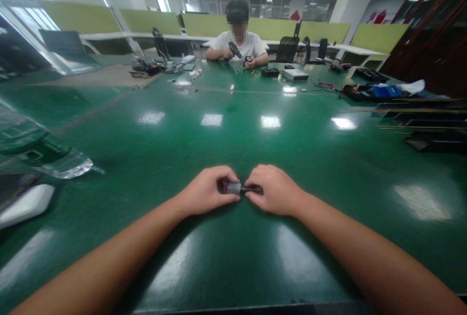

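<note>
Close in front of me, my left hand curls its thumb and fingers around a small grey metal cylinder with a dark end. From the cylinder's right end a thin dark rod-like part sticks out sideways. My right hand pinches that dark part between thumb and fingers. Both hands are low over the green tabletop, with fingertips nearly meeting. The fingers cover some of the piece, so I cannot tell whether cylinder and rod are joined or what exact kind they are.
A clear plastic bottle lies at the left, with a white object nearer me. Across the table a person holds a power drill. A tool bag and dark trays are at the right.
</note>
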A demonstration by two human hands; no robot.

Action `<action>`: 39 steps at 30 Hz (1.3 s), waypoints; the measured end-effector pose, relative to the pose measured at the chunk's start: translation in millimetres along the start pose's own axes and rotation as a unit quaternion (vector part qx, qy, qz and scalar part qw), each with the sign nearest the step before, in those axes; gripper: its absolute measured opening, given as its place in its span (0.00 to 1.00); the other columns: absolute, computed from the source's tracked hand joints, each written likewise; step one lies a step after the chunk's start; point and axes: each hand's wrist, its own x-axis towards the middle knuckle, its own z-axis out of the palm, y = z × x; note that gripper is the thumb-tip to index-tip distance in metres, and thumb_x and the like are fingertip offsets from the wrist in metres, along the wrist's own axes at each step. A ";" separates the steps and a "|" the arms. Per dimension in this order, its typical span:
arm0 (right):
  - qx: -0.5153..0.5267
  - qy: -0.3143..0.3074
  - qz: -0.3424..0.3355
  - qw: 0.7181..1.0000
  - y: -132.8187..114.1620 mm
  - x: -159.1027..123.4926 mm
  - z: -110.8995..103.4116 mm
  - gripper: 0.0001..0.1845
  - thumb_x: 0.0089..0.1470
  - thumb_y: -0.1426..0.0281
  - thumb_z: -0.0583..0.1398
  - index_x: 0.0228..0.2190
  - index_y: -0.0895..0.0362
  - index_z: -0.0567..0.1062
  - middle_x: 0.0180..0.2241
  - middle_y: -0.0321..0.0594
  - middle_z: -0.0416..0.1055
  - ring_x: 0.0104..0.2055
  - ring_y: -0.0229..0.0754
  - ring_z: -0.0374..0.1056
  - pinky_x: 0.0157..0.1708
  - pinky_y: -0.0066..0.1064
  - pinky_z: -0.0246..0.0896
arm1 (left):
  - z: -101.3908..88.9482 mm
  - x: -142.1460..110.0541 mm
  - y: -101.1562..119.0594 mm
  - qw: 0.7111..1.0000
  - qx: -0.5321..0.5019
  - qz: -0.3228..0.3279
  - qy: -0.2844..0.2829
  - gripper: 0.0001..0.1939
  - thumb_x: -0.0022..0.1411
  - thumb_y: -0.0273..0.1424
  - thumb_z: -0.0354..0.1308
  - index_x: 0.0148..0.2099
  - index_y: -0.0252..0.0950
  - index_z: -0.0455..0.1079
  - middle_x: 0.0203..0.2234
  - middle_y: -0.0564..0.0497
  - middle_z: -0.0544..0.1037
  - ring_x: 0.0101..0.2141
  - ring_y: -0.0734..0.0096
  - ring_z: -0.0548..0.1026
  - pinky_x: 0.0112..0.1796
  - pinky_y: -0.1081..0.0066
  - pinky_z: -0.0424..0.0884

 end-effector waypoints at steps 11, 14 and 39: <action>0.005 -0.005 -0.004 1.000 1.3 -0.8 -2.8 0.05 0.56 0.70 0.63 0.35 0.57 0.79 0.35 0.41 0.77 0.39 0.44 0.69 0.41 0.34 0.59 | -1.2 0.5 2.2 1.000 0.011 -0.005 -0.003 0.11 0.55 0.34 0.69 0.38 0.34 0.75 0.31 0.51 0.77 0.32 0.68 0.75 0.34 0.72 0.69; 0.008 -0.008 -0.004 1.000 2.3 -1.3 -3.3 0.05 0.57 0.70 0.63 0.35 0.57 0.79 0.34 0.41 0.77 0.40 0.44 0.69 0.41 0.34 0.59 | -1.4 0.5 1.6 1.000 0.010 -0.006 -0.005 0.11 0.55 0.35 0.69 0.38 0.34 0.75 0.31 0.51 0.77 0.31 0.69 0.75 0.34 0.73 0.69; 0.007 -0.022 0.012 1.000 7.9 -6.5 -8.4 0.06 0.57 0.70 0.63 0.36 0.56 0.80 0.35 0.41 0.78 0.41 0.44 0.70 0.43 0.35 0.59 | -2.3 0.3 1.4 1.000 0.002 -0.020 -0.010 0.12 0.54 0.34 0.69 0.39 0.34 0.76 0.31 0.50 0.78 0.32 0.67 0.75 0.35 0.71 0.70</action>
